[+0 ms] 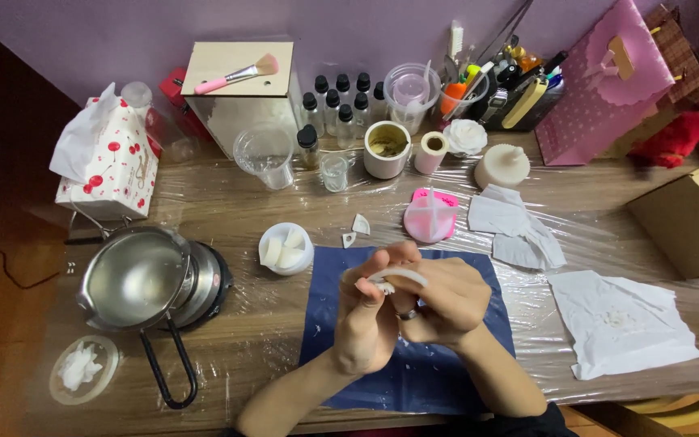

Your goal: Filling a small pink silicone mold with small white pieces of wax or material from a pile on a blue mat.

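— What's over on the left from where you stand?

— A tissue box (107,162) at the back, a steel pot (135,279) on a small burner in front of it, and a clear lid (82,368) with crumpled white stuff near the table edge.

— And toward the middle?

— A small bowl (286,248) of white wax chunks, two white shards (355,230) just beside it, then the blue mat (446,356). Both hands are raised over the mat, touching each other.

— Holding what?

— A thin white wax piece (398,279) — curved, like a broken rim. The left hand (370,320) pinches it between thumb and fingertips; the right hand (446,303), ring on one finger, is curled closed around the same piece from the other side.

— Behind them?

— A pink mould (430,216), a white mug (387,150), a row of small dark-capped bottles (341,101).

— Further right?

— White paper scraps (515,231), a larger paper sheet (620,324) with crumbs on it, and a cardboard box (693,214) at the edge.
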